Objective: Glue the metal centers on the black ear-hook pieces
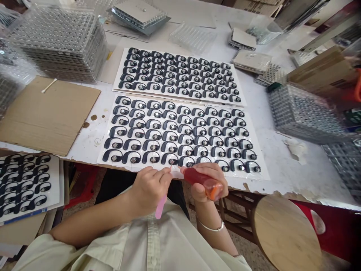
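Note:
My left hand (149, 186) is closed in a pinch on a thin pink stick (161, 206), its tip pointing at the front row of black ear-hook earphone parts. My right hand (207, 180) is wrapped round a small red bottle (200, 179) with an orange cap end, held sideways just in front of the table edge. Both hands hover at the near edge of a white sheet (259, 165) carrying rows of several black earphone parts (158, 145). A second such sheet (180, 74) lies behind it.
A brown cardboard piece (47, 114) with a cotton swab (48, 86) lies at left. Stacks of clear plastic trays (60, 41) stand at back left and at right (304, 113). Another sheet of parts (24, 182) sits low at left. A round wooden stool (286, 233) stands at lower right.

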`<action>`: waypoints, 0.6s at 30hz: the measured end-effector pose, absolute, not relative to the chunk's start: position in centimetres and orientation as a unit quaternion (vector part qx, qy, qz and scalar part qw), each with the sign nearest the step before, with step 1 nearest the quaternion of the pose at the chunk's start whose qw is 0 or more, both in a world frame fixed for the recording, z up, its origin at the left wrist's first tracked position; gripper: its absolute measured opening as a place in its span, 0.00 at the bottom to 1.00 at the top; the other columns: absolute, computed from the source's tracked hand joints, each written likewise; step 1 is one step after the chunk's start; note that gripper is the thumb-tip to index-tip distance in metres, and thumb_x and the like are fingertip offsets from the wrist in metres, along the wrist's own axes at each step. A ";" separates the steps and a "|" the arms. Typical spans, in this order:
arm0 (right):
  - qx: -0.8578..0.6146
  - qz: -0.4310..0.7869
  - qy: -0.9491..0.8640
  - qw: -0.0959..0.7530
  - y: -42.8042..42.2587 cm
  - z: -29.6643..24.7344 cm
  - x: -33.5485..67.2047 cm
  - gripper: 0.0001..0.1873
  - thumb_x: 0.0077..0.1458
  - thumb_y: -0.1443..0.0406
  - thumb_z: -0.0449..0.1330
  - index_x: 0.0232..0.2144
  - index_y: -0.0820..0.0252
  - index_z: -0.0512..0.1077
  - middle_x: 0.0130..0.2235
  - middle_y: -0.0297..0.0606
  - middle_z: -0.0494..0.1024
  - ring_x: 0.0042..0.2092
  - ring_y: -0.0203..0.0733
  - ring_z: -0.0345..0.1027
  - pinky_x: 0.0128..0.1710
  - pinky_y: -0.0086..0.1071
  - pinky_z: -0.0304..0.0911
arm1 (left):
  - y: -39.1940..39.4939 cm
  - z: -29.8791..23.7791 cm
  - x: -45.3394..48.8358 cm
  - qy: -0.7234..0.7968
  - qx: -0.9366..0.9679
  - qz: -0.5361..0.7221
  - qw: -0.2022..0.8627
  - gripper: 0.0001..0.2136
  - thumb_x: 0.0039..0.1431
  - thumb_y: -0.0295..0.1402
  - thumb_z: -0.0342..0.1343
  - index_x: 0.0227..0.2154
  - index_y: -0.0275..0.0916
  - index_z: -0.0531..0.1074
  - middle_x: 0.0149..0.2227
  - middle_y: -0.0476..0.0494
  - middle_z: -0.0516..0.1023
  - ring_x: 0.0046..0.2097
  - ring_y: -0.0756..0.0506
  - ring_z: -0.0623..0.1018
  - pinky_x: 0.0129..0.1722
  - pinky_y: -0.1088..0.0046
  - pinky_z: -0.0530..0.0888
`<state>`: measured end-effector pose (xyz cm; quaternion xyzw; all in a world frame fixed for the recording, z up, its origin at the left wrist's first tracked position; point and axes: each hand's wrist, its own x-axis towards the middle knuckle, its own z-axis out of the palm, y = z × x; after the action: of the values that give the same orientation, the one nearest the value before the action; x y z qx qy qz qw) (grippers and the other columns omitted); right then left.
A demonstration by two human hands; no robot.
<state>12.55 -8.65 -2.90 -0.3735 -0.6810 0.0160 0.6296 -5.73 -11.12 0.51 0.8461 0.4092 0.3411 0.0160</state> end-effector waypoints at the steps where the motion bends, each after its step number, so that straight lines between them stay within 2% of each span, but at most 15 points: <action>1: -0.372 0.017 -0.682 0.629 -8.7 -2.9 12.5 0.16 0.55 0.54 0.60 0.38 0.60 0.71 0.28 0.35 0.74 0.27 0.39 0.68 0.21 0.34 0.64 | -11.0 0.5 -5.9 0.408 0.845 0.345 0.030 0.08 0.56 0.17 0.48 0.31 0.34 0.70 0.31 0.43 0.80 0.22 0.49 0.74 0.22 0.71 0.65; 10: -0.378 0.033 -0.683 0.624 -8.7 -2.9 12.6 0.16 0.54 0.52 0.59 0.37 0.59 0.71 0.27 0.35 0.73 0.27 0.39 0.68 0.21 0.34 0.63 | -10.7 0.7 -6.4 0.402 0.843 0.350 0.071 0.09 0.56 0.20 0.46 0.32 0.35 0.70 0.31 0.43 0.80 0.22 0.50 0.73 0.22 0.72 0.66; 18: -0.371 0.058 -0.689 0.620 -8.6 -2.8 12.6 0.16 0.54 0.53 0.60 0.37 0.60 0.71 0.28 0.35 0.73 0.28 0.39 0.68 0.23 0.34 0.64 | -10.0 0.3 -6.8 0.387 0.834 0.375 0.116 0.07 0.58 0.21 0.48 0.32 0.34 0.71 0.34 0.43 0.81 0.26 0.49 0.78 0.23 0.74 0.71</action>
<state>12.62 -8.55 -2.79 -0.3709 -0.6891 0.0584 0.6198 -6.75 -10.01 0.29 0.8344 0.3870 0.3750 0.1160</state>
